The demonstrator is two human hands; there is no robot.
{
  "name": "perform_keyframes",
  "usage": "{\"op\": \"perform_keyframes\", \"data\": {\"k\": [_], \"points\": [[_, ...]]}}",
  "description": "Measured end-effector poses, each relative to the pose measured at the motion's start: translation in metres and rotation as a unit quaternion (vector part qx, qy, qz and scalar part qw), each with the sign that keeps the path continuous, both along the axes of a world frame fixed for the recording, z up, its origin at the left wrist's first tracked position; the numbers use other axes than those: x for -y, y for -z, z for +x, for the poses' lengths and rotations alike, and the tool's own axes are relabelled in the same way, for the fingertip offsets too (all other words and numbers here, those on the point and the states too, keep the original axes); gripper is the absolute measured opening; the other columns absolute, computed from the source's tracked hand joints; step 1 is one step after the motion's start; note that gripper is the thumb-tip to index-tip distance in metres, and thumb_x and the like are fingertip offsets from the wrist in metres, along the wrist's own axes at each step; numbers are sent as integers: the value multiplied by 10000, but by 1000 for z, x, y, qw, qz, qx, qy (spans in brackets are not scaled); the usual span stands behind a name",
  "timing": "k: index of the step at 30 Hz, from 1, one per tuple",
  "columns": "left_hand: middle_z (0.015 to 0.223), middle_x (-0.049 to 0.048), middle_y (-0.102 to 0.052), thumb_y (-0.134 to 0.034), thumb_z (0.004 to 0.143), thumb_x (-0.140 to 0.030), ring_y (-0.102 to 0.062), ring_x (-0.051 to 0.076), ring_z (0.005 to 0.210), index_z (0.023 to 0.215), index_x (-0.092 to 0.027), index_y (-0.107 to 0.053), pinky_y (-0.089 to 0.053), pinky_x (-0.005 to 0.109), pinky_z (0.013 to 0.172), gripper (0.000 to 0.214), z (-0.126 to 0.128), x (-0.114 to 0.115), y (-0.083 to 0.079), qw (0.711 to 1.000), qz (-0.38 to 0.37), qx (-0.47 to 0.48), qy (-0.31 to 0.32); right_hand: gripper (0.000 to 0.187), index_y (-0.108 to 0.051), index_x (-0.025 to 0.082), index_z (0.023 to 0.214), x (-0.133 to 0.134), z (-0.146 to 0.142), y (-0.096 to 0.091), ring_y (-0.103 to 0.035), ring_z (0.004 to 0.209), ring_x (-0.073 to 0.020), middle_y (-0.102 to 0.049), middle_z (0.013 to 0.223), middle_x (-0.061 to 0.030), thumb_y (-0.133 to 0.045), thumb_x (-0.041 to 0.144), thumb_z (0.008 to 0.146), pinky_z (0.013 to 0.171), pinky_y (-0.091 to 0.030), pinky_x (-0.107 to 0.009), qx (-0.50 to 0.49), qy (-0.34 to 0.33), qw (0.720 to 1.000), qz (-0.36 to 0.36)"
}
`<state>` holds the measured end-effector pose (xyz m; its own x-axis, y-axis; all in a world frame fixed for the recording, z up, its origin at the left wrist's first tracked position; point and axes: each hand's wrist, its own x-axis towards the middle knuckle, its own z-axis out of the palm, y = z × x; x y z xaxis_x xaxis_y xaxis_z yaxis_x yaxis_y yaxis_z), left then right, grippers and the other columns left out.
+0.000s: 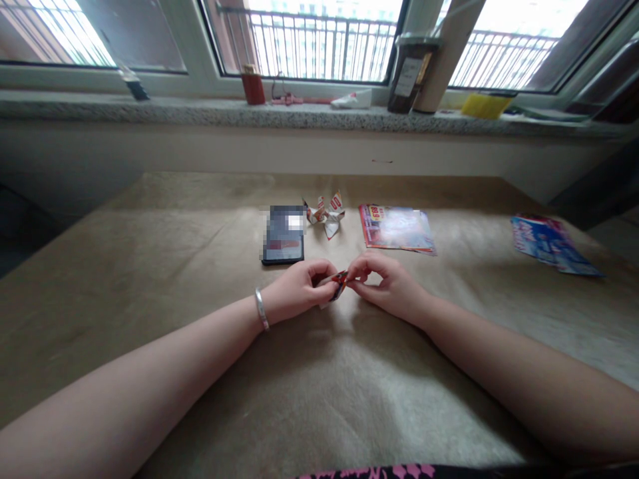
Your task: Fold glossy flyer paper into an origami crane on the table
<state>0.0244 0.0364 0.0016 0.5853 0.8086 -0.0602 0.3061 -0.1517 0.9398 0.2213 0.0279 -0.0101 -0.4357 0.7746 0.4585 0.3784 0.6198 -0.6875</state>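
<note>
A small piece of folded printed paper [339, 286], red, white and dark, is between my two hands above the table. My left hand [302, 289] is closed on it, thumb on top. With thumb and fingertips my right hand [382, 283] pinches its right end. Much of the paper is hidden by my fingers. Just beyond lie a dark phone [283, 234], its screen partly pixelated, and a folded paper figure [327, 214] with pointed tips, white with red print.
A stack of glossy printed leaflets [397, 227] lies beyond my right hand, and blue and pink leaflets [552, 243] lie far right. The wooden table [200, 372] meets a wall. On the stone sill [190, 113] stand a red container [253, 85] and a dark lidded jar [409, 73].
</note>
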Motion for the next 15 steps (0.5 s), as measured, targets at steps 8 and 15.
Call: {"op": "perform_keyframes", "data": {"k": [8,15], "points": [[636,-11,-577,-590,758,-345,-531,88,554,741,-131,-599,-399,193,527,215,1,2,-6,1000,18,-19,-4,86,-553,211,773,0,1,-5,-520,710,-138,-609,737,-11,-558,126,786,648,-451,-271,57,-14,993,102],[602,-25,-555,-592,749,-324,-509,73,520,697,-124,-584,-392,181,507,207,5,6,-6,999,1,-13,-36,86,-556,202,789,1,0,-5,-543,726,-147,-630,759,-20,-567,118,771,701,-453,-294,61,-13,988,143]]}}
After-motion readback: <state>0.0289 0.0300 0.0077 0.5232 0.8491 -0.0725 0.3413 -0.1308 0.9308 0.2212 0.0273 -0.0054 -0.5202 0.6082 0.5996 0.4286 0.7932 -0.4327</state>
